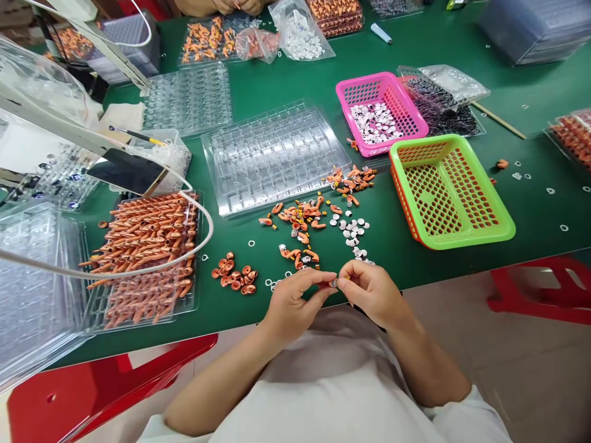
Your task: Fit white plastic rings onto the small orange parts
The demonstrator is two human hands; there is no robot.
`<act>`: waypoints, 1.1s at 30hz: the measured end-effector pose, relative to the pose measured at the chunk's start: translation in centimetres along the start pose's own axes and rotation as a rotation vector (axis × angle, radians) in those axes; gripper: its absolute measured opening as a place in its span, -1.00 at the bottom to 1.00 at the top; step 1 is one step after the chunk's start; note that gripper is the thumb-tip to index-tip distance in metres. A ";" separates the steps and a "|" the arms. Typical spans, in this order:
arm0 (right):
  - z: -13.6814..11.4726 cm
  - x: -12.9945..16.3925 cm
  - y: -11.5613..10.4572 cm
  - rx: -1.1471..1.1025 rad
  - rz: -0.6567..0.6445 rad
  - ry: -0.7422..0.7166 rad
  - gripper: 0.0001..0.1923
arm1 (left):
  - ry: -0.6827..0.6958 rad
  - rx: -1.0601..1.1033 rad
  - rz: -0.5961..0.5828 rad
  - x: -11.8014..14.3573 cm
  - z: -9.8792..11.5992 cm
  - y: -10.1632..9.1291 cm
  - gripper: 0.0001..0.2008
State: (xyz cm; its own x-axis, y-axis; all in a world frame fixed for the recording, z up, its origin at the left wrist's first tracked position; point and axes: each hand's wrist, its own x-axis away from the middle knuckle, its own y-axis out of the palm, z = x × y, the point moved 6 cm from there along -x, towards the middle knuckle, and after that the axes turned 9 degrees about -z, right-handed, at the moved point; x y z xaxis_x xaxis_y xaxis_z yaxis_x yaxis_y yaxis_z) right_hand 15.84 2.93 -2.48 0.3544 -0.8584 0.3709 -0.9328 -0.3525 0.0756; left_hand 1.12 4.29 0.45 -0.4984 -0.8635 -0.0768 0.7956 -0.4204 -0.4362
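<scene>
My left hand [295,298] and my right hand [369,289] meet at the near edge of the green table [406,246], fingertips pinched together on a tiny part [333,283]; it is too small to tell which fingers bear it. Just beyond them lie loose orange plastic pieces [300,218] and small white discs [351,231]. A small heap of orange caps [235,277] sits left of my left hand.
A clear tray of orange pieces [148,258] and a phone [127,172] lie at left. A clear moulded tray [272,157], a pink basket of discs [381,114] and a green basket [450,191] stand beyond. Red stools [545,289] flank me. Another person's hands [240,6] work opposite.
</scene>
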 end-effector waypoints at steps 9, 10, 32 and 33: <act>-1.3 0.2 0.2 0.264 0.044 -0.165 -0.88 | -0.056 -0.014 -0.027 0.1 -0.4 -0.2 -0.84; -1.4 0.3 0.2 0.282 0.042 -0.184 -0.88 | -0.077 -0.003 -0.030 0.1 -0.4 -0.2 -0.85; -3.4 2.4 2.0 0.678 0.095 -0.520 -0.91 | -0.134 0.191 -0.045 0.6 0.4 -0.9 -0.85; -3.5 2.5 2.1 0.684 0.096 -0.524 -0.91 | -0.112 0.197 -0.042 0.6 0.6 -0.8 -0.85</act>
State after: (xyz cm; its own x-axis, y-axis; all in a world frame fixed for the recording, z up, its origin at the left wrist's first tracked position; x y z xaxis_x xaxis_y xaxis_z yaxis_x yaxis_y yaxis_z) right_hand 14.51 1.32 1.80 0.4182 -0.8975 -0.1402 -0.7753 -0.2722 -0.5700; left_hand 0.33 3.93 1.28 -0.4999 -0.8650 0.0427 0.8323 -0.4935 -0.2524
